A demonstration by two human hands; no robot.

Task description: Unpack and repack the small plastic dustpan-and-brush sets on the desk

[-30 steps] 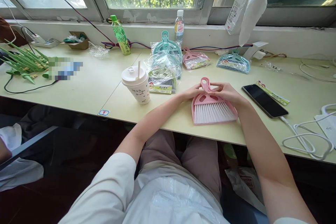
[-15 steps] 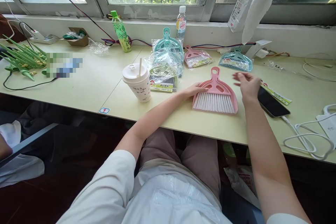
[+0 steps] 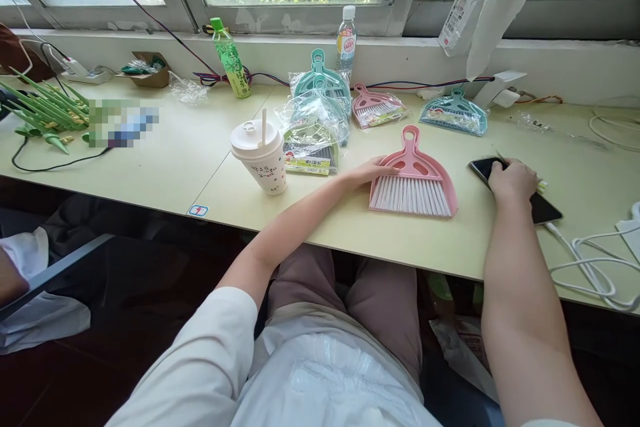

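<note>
A pink dustpan with a white-bristled brush (image 3: 413, 193) nested in it lies on the table, handle pointing away from me. My left hand (image 3: 376, 172) grips its left side, thumb on top. Over to the right, my right hand (image 3: 513, 180) is closed above a black phone (image 3: 547, 209). A yellow-green label strip (image 3: 543, 185) sticks out from under that hand, which seems to pinch it; the fingertips are partly hidden.
Wrapped green sets (image 3: 314, 147), a wrapped pink set (image 3: 377, 107) and a wrapped teal set (image 3: 454, 113) lie behind the dustpan. A lidded cup (image 3: 260, 159) stands left. White cables (image 3: 593, 273) lie right. Bottles (image 3: 231, 60) stand along the wall.
My right hand has moved right and down from beside the dustpan to the phone and label strip. The strip has shifted under the hand. My left hand stays on the dustpan.
</note>
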